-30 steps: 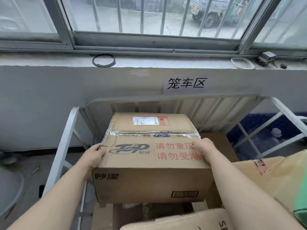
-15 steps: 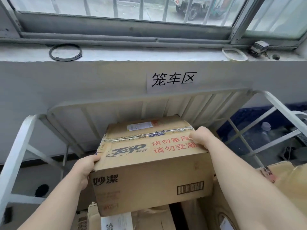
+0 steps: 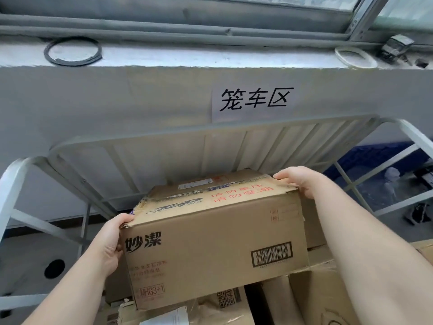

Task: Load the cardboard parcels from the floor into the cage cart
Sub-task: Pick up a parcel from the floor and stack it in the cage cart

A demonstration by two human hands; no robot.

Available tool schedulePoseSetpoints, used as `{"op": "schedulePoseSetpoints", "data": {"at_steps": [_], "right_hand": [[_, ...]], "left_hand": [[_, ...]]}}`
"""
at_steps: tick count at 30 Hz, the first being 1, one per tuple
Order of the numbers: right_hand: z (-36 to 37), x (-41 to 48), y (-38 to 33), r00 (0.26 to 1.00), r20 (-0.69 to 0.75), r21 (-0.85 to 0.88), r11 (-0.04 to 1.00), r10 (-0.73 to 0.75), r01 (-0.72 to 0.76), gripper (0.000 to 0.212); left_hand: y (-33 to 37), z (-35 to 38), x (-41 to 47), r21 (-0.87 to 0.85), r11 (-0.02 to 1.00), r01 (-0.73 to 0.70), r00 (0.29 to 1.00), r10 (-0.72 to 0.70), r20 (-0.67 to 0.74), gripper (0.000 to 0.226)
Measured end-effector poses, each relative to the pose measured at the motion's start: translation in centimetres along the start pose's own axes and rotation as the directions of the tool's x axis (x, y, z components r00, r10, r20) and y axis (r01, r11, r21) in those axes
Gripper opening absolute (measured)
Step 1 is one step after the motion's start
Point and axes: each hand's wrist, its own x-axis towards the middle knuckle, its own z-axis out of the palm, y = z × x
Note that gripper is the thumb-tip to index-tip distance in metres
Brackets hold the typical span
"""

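**Brown cardboard parcel held inside the cage cart, loading well under way**

Brown and printed with a barcode, the cardboard parcel (image 3: pixel 210 242) is in both hands, tilted, between the side frames of the cage cart (image 3: pixel 164 141) and in front of its grey back panel. The left hand (image 3: pixel 110 245) grips the near left corner, thumb over the top edge and fingers wrapped round the side. The right hand (image 3: pixel 297 181) is clamped on the far right top corner, fingers curled over the edge. Whether the parcel already rests on the load beneath it cannot be told.

Judging by the stack, several parcels are already loaded and this one still has to be set down and let go. No floor is in view in front of the cart, so how many remain to be picked up is unknown.

By count there is one parcel in hand and at least four more, partly hidden, below and beside it — the QR-code parcel (image 3: pixel 225 299), a plain parcel (image 3: pixel 328 301), one behind (image 3: pixel 312 233) and one at the right edge (image 3: pixel 425 248). There are two hands and one cart. Beyond these are one paper sign (image 3: pixel 254 100) on the wall and two rings on the sill — a black ring (image 3: pixel 72 51) and a white ring (image 3: pixel 353 56).
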Motion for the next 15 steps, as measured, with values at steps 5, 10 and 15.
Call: {"op": "schedulePoseSetpoints", "data": {"at_steps": [5, 10, 15], "right_hand": [[1.4, 1.1, 2.6, 0.994, -0.101, 0.088, 0.995, 0.052, -0.043, 0.028], [2.3, 1.3, 3.2, 0.988, -0.137, 0.180, 0.983, 0.067, -0.042, 0.025], [1.9, 1.4, 3.6, 0.964, -0.241, 0.217, 0.975, 0.110, -0.057, 0.035]], "left_hand": [[-0.1, 1.7, 0.5, 0.007, 1.000, -0.011, 0.999, 0.011, 0.031, 0.017], [-0.9, 2.9, 0.2, -0.011, 1.000, 0.015, 0.999, -0.015, 0.049, 0.031], [-1.3, 4.7, -0.4, -0.005, 1.000, -0.031, 0.998, 0.031, 0.059, 0.034]]}}
